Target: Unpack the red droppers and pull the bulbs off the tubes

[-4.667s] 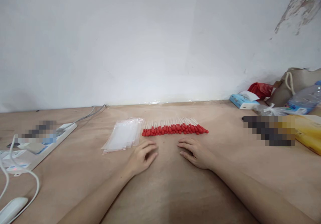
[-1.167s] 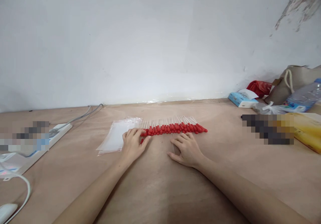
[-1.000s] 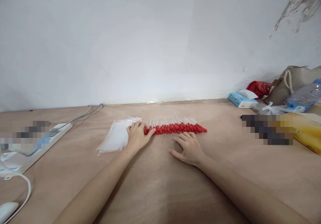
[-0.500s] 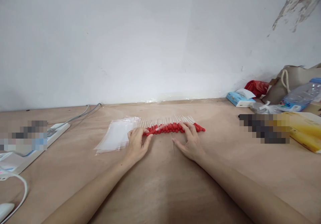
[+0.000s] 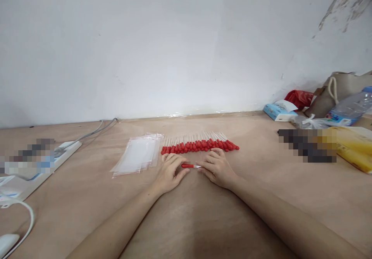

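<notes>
A single dropper point(image 5: 187, 166) with a red rubber bulb and a clear tube lies crosswise between my hands, its bulb pointing left. My right hand point(image 5: 218, 168) pinches it by the clear tube, and the tube's far end is hidden under the fingers. Around the bulb, the thumb and fingers of my left hand point(image 5: 171, 172) are apart, without a visible grip on it. Just beyond both hands a row of droppers point(image 5: 200, 146) lies side by side, red bulbs toward me and pale tips toward the wall. Left of the row is a loose stack of clear plastic bags point(image 5: 136, 154).
A white power strip point(image 5: 65, 154) with cables is at the left. On the right are a blue tissue pack point(image 5: 279, 112), a plastic bottle point(image 5: 351, 106), a yellow package point(image 5: 353, 146) and a grey bag point(image 5: 322, 96). A white wall point(image 5: 174, 50) bounds the table's back.
Both hands have drawn back from the row toward me. One dropper has come away with them, and its tube is now in my right fingers. My left fingers have spread from the bulb.
</notes>
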### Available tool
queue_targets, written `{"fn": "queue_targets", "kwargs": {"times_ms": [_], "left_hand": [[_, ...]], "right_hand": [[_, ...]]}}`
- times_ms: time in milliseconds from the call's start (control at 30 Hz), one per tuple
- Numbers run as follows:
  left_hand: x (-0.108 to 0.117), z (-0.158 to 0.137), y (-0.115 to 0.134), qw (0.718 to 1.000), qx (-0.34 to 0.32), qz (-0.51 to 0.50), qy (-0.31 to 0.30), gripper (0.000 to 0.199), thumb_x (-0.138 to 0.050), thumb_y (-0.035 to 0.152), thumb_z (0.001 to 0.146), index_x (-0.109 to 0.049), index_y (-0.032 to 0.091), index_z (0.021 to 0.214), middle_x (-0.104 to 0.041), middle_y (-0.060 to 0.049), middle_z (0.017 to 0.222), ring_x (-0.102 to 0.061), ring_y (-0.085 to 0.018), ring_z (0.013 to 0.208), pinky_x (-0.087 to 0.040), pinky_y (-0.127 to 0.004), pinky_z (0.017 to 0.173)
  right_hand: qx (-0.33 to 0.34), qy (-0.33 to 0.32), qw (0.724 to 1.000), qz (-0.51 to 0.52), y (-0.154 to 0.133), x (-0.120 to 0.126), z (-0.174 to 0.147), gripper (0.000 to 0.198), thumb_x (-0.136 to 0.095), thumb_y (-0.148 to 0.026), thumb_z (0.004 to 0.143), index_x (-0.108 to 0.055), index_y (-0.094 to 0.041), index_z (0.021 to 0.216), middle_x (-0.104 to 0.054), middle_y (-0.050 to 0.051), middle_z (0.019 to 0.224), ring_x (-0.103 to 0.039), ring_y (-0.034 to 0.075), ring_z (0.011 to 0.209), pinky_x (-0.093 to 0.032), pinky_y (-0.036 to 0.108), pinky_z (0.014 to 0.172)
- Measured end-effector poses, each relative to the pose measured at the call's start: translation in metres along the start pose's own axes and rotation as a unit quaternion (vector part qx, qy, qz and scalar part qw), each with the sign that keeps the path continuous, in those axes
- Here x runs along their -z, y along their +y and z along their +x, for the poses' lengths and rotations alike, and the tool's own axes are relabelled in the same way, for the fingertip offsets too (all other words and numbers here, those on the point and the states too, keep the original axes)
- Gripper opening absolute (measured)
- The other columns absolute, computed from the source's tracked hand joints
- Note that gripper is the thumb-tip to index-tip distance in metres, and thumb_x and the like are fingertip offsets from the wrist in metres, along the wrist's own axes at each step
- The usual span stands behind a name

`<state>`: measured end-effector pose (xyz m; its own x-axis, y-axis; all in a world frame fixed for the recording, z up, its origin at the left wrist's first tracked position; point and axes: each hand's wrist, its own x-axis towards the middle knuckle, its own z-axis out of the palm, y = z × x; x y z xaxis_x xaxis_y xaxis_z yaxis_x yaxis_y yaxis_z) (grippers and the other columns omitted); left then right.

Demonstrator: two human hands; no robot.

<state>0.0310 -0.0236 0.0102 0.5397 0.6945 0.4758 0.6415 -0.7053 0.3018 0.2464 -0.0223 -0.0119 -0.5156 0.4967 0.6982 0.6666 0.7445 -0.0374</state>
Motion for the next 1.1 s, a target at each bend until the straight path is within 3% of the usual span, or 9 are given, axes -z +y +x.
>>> {"fn": "queue_targets", "kwargs": {"times_ms": [100, 433, 700, 1100], "left_hand": [[0.001, 0.001, 0.004, 0.999, -0.027, 0.021, -0.034, 0.023, -0.05, 0.035, 0.083, -0.055, 0.025, 0.103, -0.061, -0.001, 0.101, -0.049, -0.017, 0.095, -0.028, -0.035, 0.086], [0.001, -0.005, 0.001, 0.995, -0.062, 0.063, -0.037, 0.018, -0.047, 0.032, 0.085, -0.063, 0.025, 0.08, -0.064, 0.001, 0.089, -0.048, -0.017, 0.091, -0.027, -0.038, 0.087], [0.002, -0.005, 0.001, 0.995, -0.064, 0.041, -0.066, 0.021, -0.044, 0.03, 0.086, -0.064, 0.026, 0.082, -0.065, -0.001, 0.088, -0.048, -0.019, 0.091, -0.027, -0.042, 0.092], [0.002, -0.007, -0.003, 0.997, -0.049, 0.015, -0.052, 0.02, -0.042, 0.027, 0.087, -0.062, 0.023, 0.084, -0.065, -0.002, 0.086, -0.05, -0.018, 0.087, -0.032, -0.04, 0.088]], "right_hand": [[0.012, -0.009, 1.0, 0.005, -0.002, 0.001, 0.001, 0.017, -0.049, -0.03, 0.084, -0.064, -0.024, 0.09, -0.056, -0.001, 0.064, -0.044, 0.012, 0.07, -0.026, 0.035, 0.087], [0.016, -0.041, 0.999, 0.008, -0.01, 0.011, -0.001, 0.022, -0.044, -0.03, 0.085, -0.062, -0.023, 0.076, -0.058, -0.001, 0.062, -0.043, 0.012, 0.067, -0.027, 0.034, 0.08], [0.031, -0.042, 0.999, 0.001, -0.011, 0.012, -0.002, 0.024, -0.043, -0.029, 0.086, -0.061, -0.021, 0.071, -0.055, -0.002, 0.057, -0.04, 0.012, 0.065, -0.026, 0.033, 0.08], [0.015, -0.035, 0.999, 0.014, -0.005, 0.015, -0.006, 0.024, -0.045, -0.027, 0.084, -0.06, -0.019, 0.066, -0.054, -0.002, 0.055, -0.04, 0.012, 0.063, -0.026, 0.033, 0.077]]}}
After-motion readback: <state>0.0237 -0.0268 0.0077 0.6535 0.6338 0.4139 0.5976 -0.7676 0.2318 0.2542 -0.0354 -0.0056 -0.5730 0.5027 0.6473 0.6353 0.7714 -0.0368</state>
